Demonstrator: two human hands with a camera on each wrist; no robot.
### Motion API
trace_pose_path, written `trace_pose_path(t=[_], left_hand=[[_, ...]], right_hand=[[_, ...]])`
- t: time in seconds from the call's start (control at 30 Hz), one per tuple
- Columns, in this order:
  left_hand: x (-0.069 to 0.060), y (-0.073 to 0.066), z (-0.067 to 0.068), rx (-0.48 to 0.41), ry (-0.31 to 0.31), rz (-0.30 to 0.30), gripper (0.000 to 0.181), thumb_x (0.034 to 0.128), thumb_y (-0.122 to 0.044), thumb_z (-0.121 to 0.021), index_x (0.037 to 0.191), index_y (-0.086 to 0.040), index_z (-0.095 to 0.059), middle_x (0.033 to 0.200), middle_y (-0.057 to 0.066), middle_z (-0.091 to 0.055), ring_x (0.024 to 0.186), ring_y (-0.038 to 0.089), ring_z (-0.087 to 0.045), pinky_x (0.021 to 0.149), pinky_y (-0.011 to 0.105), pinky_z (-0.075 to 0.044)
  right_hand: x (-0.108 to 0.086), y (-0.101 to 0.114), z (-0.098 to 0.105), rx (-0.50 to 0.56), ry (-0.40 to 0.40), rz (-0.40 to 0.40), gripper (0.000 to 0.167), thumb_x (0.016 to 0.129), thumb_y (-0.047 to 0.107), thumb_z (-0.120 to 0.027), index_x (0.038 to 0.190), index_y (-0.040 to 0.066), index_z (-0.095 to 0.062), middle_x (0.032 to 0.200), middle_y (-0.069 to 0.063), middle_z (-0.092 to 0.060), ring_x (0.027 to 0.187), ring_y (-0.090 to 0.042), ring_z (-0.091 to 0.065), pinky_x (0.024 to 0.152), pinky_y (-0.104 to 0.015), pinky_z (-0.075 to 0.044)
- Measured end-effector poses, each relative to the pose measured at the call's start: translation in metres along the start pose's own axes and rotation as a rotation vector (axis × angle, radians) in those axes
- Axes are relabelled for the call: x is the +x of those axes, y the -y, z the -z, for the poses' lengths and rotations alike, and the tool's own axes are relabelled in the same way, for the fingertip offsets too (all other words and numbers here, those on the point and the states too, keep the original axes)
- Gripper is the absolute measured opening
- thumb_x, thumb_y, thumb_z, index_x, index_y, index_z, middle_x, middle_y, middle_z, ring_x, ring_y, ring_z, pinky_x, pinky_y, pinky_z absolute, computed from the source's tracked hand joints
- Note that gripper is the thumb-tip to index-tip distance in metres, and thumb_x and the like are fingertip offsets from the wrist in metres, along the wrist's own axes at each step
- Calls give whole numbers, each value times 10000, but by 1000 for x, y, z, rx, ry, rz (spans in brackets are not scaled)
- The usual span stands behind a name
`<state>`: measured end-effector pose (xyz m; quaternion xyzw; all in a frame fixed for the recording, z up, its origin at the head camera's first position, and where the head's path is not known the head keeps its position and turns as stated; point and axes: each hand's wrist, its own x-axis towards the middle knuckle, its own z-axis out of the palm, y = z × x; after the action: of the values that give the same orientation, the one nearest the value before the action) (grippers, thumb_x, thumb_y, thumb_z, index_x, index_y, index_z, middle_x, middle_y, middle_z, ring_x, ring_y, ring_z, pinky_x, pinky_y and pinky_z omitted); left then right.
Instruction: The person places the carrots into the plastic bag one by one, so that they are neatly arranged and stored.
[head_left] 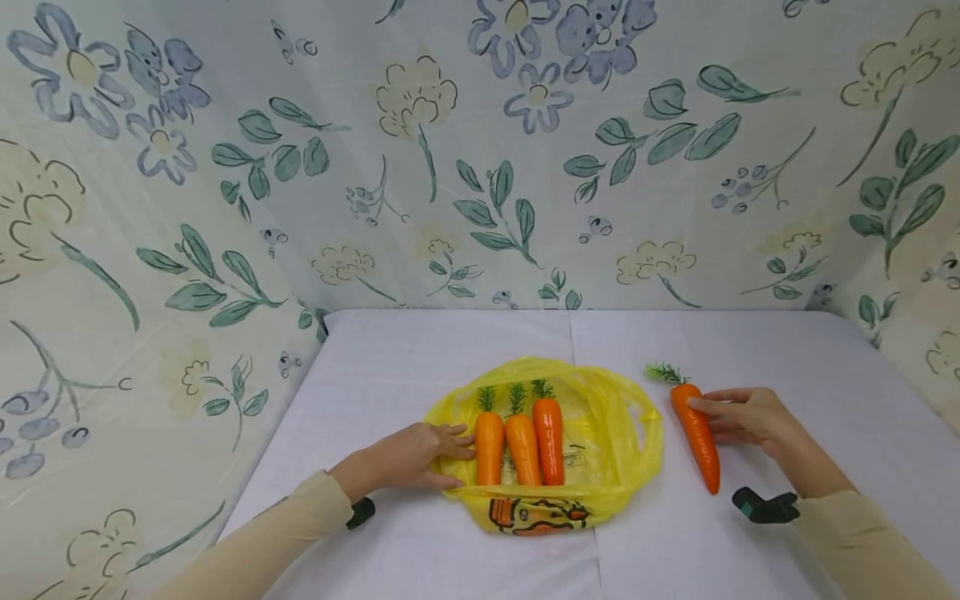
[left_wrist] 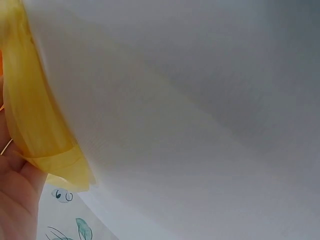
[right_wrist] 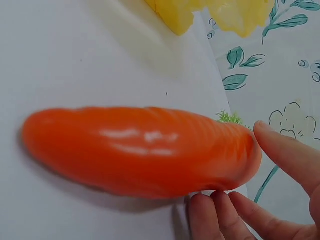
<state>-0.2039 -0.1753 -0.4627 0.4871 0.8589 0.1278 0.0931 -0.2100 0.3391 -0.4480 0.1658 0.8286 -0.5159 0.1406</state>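
Observation:
A yellow plastic bag [head_left: 607, 467] lies on the table with its mouth spread wide. Inside it sit three glossy orange carrots [head_left: 490, 446] with green tops, side by side. At the bag's left edge my left hand [head_left: 408, 457] rests with spread fingers against the plastic; in the left wrist view the yellow film covers part of those fingers. To the right of the bag, another carrot [head_left: 699, 442] slants with its leafy end away from me. My right hand [head_left: 750, 421] holds it near the thick end, with fingers on both sides in the right wrist view.
A white cloth [head_left: 390, 358] covers the table. Flower-patterned fabric [head_left: 450, 167] hangs behind it and at both sides. Each wrist carries a dark strap piece, such as the black mount [head_left: 765, 506] at the right. A printed picture [head_left: 540, 515] marks the bag's front.

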Motion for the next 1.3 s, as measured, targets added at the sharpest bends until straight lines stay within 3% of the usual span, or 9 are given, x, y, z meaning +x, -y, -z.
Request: trace_pose_path(t=[0.2,0.6,1.03,1.3], left_hand=[[0,0,-1,3,-3,0,501,952,-437,-660,1346,-127,-645,1398,40,-556,1370,238,-448,1110,389,-377],[-1,0,-2,11,-11,5,509,951,-452,-655,1351,-137,-644,1400,28,-561,1372,230,-448,1108,388,-379],[-1,-1,-2,6,-12,2,500,949,-433,-666,1347,-131,-644,1396,32,-562,1373,232,-446,1112,388,-374],[-1,-1,-1,2,-6,9,503,949,-440,-663,1349,-134,-642,1398,25,-559,1376,220,-441,1116,377,-366]], right_hand=[[2,0,-3,-35,-7,-18,991,821,483,-796,1394,-189,-346,1292,-424,-457,840,-262,-668,754,-392,-603],[2,1,-9,-182,-15,9,1040,782,524,-813,1361,-212,-362,1217,-399,-479,862,-313,-620,729,-368,-605],[3,5,-8,-200,-5,-11,1011,807,475,-808,1355,-231,-337,1190,-398,-491,858,-317,-636,734,-369,-604],[-1,9,-3,-199,50,-20,1003,852,471,-763,1380,-244,-298,1262,-422,-445,925,-355,-639,796,-400,-593]])
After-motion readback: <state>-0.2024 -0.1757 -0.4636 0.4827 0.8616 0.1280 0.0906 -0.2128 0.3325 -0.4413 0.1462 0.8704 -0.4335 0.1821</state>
